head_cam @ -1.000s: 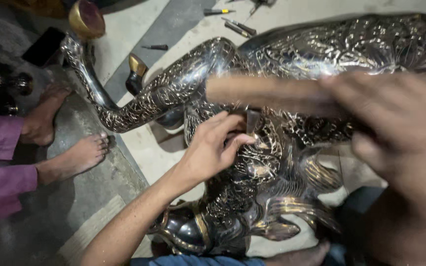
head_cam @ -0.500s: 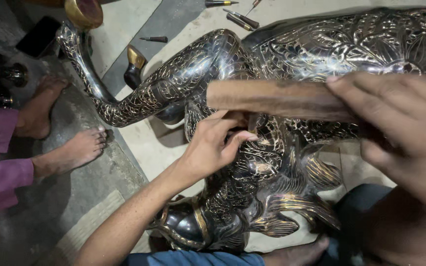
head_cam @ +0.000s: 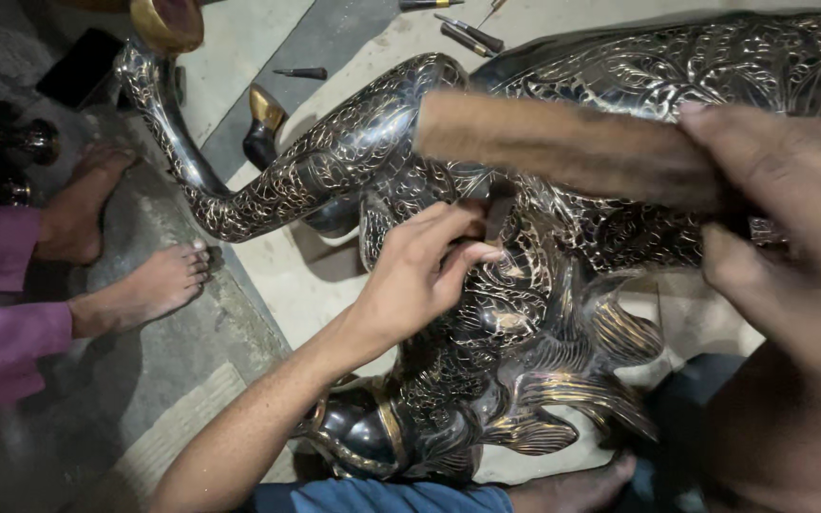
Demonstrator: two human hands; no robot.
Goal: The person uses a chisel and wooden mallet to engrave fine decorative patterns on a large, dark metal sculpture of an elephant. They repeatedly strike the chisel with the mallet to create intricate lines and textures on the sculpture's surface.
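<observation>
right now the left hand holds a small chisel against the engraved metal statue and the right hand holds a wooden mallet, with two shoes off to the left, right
Not quite: the head view shows two bare feet at the left, not shoes. The left hand does hold a small chisel against the engraved metal statue, and the right hand holds the wooden mallet.
</observation>
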